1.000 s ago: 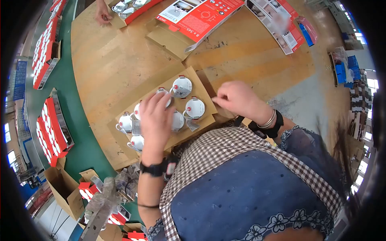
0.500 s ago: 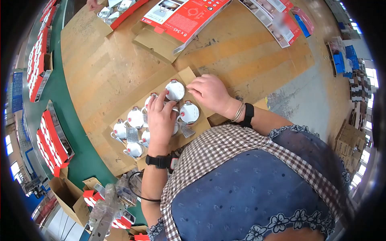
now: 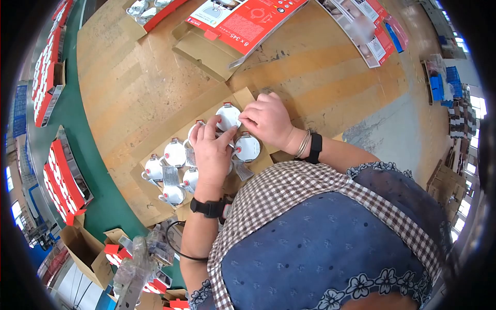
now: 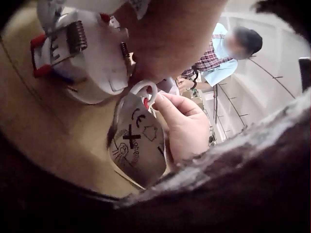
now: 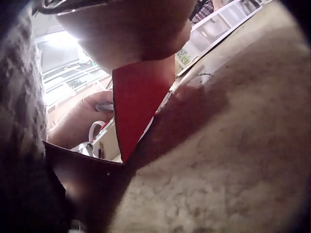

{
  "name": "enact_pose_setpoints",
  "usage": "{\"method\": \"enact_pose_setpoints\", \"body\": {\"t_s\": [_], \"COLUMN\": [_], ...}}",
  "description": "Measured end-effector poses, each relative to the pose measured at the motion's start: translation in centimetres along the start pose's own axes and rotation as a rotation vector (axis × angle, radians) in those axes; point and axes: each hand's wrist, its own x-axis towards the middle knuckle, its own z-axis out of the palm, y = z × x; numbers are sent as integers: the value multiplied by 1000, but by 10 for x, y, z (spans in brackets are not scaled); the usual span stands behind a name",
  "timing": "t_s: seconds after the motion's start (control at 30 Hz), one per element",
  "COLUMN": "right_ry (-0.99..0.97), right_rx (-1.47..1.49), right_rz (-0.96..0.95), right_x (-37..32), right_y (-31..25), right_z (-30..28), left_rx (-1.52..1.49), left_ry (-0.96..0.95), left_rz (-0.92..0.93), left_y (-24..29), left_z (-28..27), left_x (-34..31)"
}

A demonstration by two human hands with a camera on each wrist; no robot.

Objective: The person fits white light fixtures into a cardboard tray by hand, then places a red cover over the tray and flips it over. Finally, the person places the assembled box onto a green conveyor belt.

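Beneath the open cardboard tray (image 3: 244, 96) spreads one wide wooden table (image 3: 124, 98), worn and marked, in a large workroom with bright windows (image 3: 478, 106) far to the tray's right. Left of the tray, beyond the table's edge, runs one green belt (image 3: 106, 199) bearing at least two red boxes of white discs (image 3: 65, 181). One person in plaid and light blue (image 4: 210, 63) shows past the tray in the left wrist view.

Beyond the tray lie one red carton (image 3: 258, 23) with an open brown flap, one picture-printed carton (image 3: 361, 33) farther right, and part of a second tray (image 3: 165, 15) farther left.

The tray's long axis slants from near left to far right. Seven white lamps (image 3: 175, 153) can be counted inside it; the left hand hides part of them. The lamp at the tray's far-right corner (image 3: 228, 117) is round, without a long axis, its red tab pointing away from the wearer.

Over the tray, the left hand (image 3: 211, 152) is partly open, fingers spread and bent, index finger and thumb at that corner lamp. The right hand (image 3: 268, 121) has its fingers bent inward, fingertips close together at the lamp's right edge. Whether either hand grips anything, I cannot tell.
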Motion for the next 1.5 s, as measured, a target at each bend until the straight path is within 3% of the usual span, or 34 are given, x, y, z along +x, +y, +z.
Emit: {"method": "enact_pose_setpoints", "body": {"t_s": [1.5], "right_ry": [12], "right_rx": [-60], "right_rz": [36], "right_x": [-3], "right_y": [-4], "right_z": [3], "left_rx": [-102], "left_ry": [80], "left_rz": [-42], "left_y": [-5], "left_z": [13], "left_x": [0]}}
